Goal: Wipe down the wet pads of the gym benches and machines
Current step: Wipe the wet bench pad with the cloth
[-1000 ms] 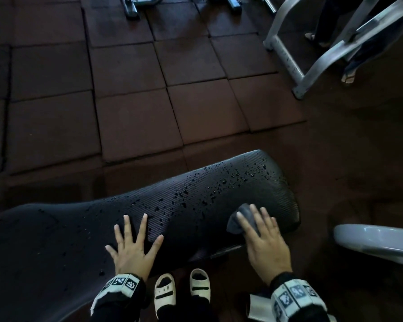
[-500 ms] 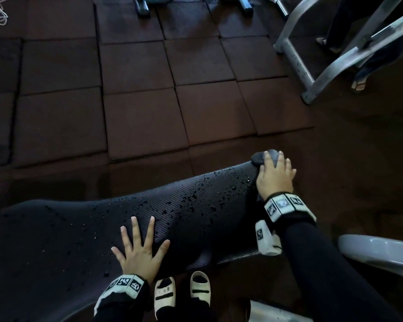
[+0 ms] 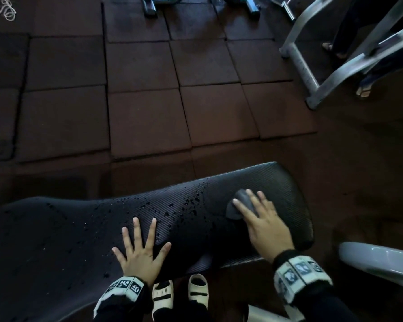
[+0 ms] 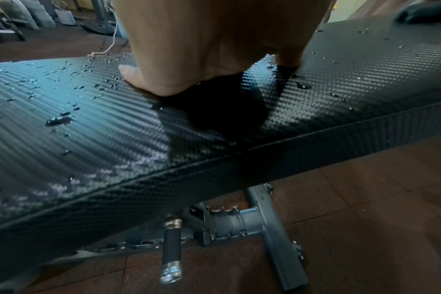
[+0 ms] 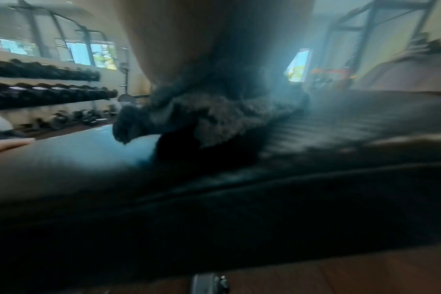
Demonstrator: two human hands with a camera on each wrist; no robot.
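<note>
Black textured bench pad [image 3: 79, 228], water droplets [image 3: 191, 203], grey cloth [image 3: 239, 202] on top.

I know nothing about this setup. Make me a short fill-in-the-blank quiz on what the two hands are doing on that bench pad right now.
1. The right hand presses a grey ____ onto the bench pad.
2. The left hand lies flat on the pad with its fingers ____.
3. The water droplets on the pad lie to the ____ of the right hand in the head view.
4. The floor tiles beyond the pad are ____ in shape.

Missing words: cloth; spread; left; square
</note>
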